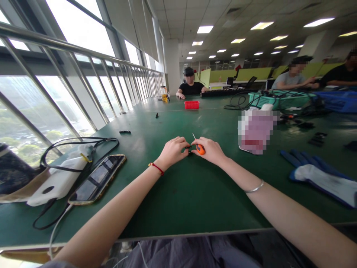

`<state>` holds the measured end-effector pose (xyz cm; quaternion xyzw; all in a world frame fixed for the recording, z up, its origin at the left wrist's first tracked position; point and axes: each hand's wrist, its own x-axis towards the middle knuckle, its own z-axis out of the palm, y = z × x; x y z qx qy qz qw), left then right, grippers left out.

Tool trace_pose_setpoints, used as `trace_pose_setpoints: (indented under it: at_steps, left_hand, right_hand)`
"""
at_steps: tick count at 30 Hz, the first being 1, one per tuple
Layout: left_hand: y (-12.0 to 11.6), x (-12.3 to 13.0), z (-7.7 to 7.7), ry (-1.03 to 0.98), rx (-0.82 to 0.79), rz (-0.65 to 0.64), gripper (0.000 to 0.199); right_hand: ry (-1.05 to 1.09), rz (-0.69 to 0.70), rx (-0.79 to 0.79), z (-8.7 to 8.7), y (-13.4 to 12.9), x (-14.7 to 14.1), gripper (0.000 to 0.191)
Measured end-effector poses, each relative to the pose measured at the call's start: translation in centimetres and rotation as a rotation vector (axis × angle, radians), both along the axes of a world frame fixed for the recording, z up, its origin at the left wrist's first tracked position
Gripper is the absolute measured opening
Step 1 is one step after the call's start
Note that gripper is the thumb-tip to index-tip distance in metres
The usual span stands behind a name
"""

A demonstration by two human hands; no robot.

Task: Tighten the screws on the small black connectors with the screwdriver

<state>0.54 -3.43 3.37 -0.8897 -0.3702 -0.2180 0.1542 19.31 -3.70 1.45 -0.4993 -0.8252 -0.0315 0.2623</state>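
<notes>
My right hand [209,149] is closed around a screwdriver [200,149] with an orange and black handle; its thin metal shaft points up and away from me. My left hand [174,150] pinches a small black part [188,147] between thumb and fingers. The right fingertips come close to that part or touch it; I cannot tell which. Both hands are just above the green table [167,204], near its middle. Fingers hide most of the black part, so its exact kind does not show.
On the left lie a phone [97,180], a white power bank-like block [58,182] and looped black cable. Blue-and-white gloves [326,178] lie right. Farther off stand a red bin [192,105], a green basket [281,100] and a blue basket [338,101]. Several people sit beyond.
</notes>
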Motion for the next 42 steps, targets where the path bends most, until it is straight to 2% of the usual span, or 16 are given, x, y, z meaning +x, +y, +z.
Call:
trace_pose_setpoints:
  at_steps: [6, 11, 16, 19, 23, 28, 31, 34, 37, 39, 42]
  left_hand:
    - [-0.4, 0.3, 0.0, -0.014, -0.024, -0.023, 0.02]
    - [-0.5, 0.3, 0.2, -0.026, -0.03, -0.013, 0.016]
    - [-0.5, 0.0, 1.2, -0.078, -0.051, 0.05, 0.015]
    - [-0.4, 0.0, 1.7, -0.144, -0.154, 0.079, 0.014]
    - [-0.5, 0.3, 1.4, -0.109, -0.34, 0.059, 0.013]
    - [-0.8, 1.1, 0.3, -0.072, -0.414, 0.113, 0.016]
    - [-0.2, 0.8, 0.4, -0.112, -0.413, 0.139, 0.019]
    - [1.3, -1.5, 1.3, -0.177, -0.357, 0.28, 0.022]
    - [2.7, -6.0, 2.2, -0.201, -0.265, 0.612, 0.025]
    - [3.4, -9.4, 2.5, -0.198, -0.26, 0.826, 0.026]
    - [3.8, -13.3, 2.4, -0.222, -0.278, 0.99, 0.03]
  right_hand:
    - [0.0, 0.061, 0.053, 0.2, -0.1, 0.2, 0.017]
    - [0.008, 0.072, 0.059, 0.4, -0.3, 0.2, 0.016]
    - [0.107, 0.079, 0.082, 1.3, -0.6, 0.6, 0.021]
    - [0.227, 0.021, 0.11, 1.6, -0.5, 1.2, 0.019]
    - [0.224, -0.029, 0.075, 1.4, -0.1, 1.8, 0.015]
    - [0.172, -0.037, 0.026, 1.1, 0.1, 1.7, 0.015]
    - [0.17, -0.026, 0.006, 1.2, 0.0, 1.7, 0.015]
    - [0.163, -0.011, -0.025, 1.2, 0.0, 1.8, 0.016]
    - [0.153, 0.01, -0.052, 1.0, 0.2, 1.8, 0.016]
    - [0.152, 0.02, -0.055, 0.9, 0.2, 1.8, 0.015]
    - [0.15, 0.029, -0.063, 0.8, 0.2, 1.6, 0.015]
